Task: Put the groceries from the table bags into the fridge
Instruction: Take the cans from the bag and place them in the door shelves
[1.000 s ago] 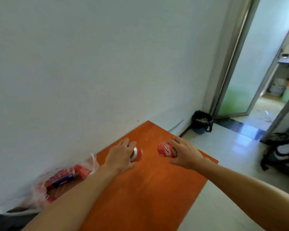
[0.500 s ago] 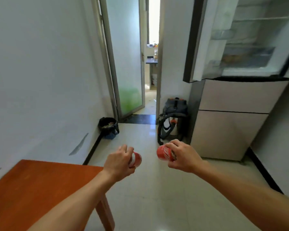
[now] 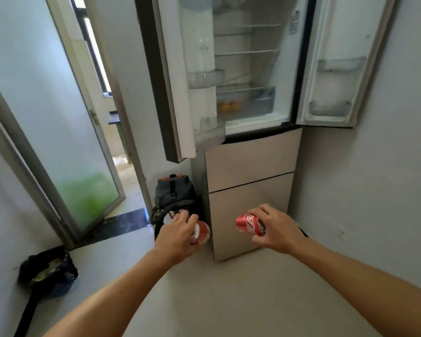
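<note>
Two red soda cans, held in the air low before the fridge (image 3: 250, 164), its upper doors open.
- left can (image 3: 203, 231): gripped by left hand (image 3: 178, 233); long axis roughly level, free end pointing right.
- right can (image 3: 249, 223): gripped by right hand (image 3: 276, 229); long axis roughly level, free end pointing left.

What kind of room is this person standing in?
Probably a home kitchen corner: an open fridge with orange fruit in its drawer, a vacuum cleaner beside it, and a frosted glass door.
</note>
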`<state>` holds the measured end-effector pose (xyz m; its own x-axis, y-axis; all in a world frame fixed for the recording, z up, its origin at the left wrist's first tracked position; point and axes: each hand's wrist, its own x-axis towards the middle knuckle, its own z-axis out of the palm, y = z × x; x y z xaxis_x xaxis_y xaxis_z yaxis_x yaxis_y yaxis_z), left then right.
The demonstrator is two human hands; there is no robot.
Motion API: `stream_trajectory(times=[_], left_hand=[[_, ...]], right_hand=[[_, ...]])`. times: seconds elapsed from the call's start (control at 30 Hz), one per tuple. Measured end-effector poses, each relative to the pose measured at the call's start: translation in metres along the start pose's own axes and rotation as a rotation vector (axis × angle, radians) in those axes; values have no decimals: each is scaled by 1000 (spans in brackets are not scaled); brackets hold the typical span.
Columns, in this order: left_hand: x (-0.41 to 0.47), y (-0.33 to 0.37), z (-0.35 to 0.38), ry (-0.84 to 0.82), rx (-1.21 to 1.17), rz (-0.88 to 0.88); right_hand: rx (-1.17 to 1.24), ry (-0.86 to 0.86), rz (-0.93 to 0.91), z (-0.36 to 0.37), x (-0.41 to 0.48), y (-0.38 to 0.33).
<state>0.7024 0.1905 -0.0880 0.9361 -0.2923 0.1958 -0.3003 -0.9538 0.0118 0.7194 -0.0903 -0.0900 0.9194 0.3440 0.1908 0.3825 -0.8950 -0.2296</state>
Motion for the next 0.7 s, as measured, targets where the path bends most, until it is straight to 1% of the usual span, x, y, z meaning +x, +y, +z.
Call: stream_trajectory(times=[0.17, 0.3, 0.53, 0.7], left_hand=[[123, 24, 1, 62, -29, 143], [216, 46, 11, 102, -37, 211], [373, 80, 8, 218, -74, 174], [454, 82, -15, 330, -109, 108]], right_hand=[[-20, 72, 122, -26, 47, 75], [-39, 125, 162, -40, 94, 143], [-36, 182, 128, -69, 206, 258], [-5, 231, 41, -100, 291, 305]])
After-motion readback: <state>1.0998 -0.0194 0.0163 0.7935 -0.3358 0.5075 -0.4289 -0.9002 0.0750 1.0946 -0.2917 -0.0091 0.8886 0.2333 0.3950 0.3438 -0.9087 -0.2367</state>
